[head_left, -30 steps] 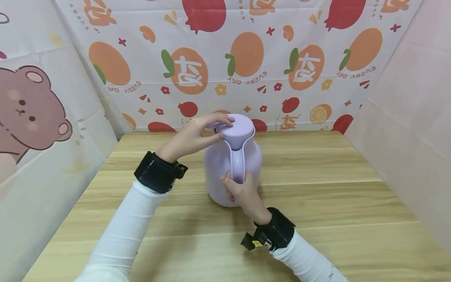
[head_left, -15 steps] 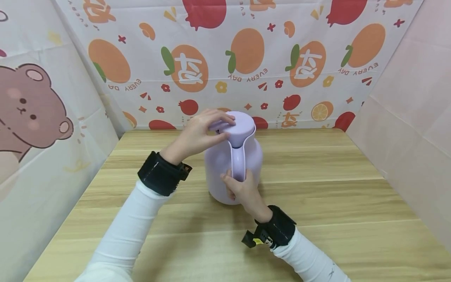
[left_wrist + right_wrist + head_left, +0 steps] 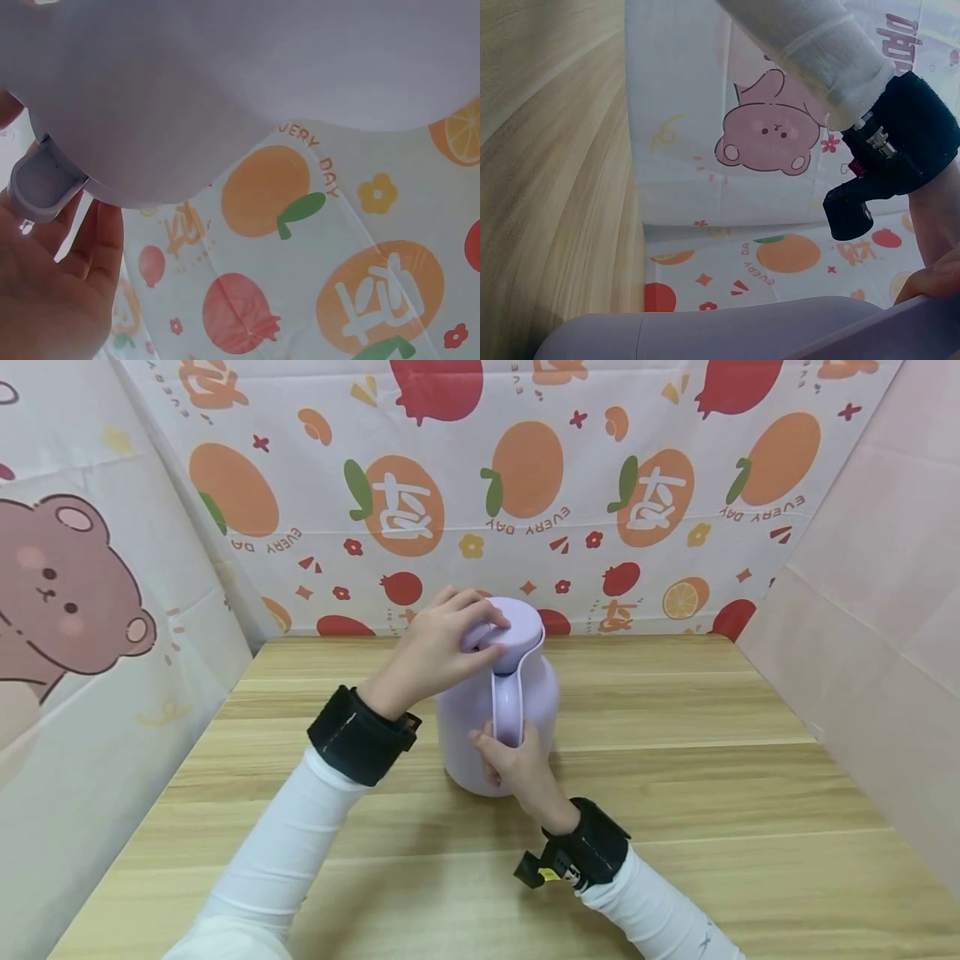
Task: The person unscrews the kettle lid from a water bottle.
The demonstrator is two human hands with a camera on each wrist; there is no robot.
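Note:
A lilac thermos jug [image 3: 465,727] stands upright on the wooden table, its handle turned toward me. My left hand [image 3: 431,647] grips the round lid [image 3: 517,618] from the left, its thumb on the near side and fingers over the top. Close up in the left wrist view, a small lilac spout-like part [image 3: 46,180] juts out beside the left palm [image 3: 52,300]. My right hand [image 3: 521,772] holds the lower part of the handle [image 3: 507,710]. In the right wrist view, the jug's body [image 3: 720,330] fills the bottom, and the right hand's grip is hidden.
The wooden table [image 3: 712,760] runs back to a fruit-print cloth [image 3: 577,468]. Another cloth with a bear print [image 3: 67,585] hangs on the left, and a pale pink one [image 3: 877,568] on the right. Black camera bands [image 3: 363,735] sit on both wrists.
My left hand has shifted right and turned at the lid, and the lid's jutting part has swung toward me with it. The jug's body and my right hand stay nearly still.

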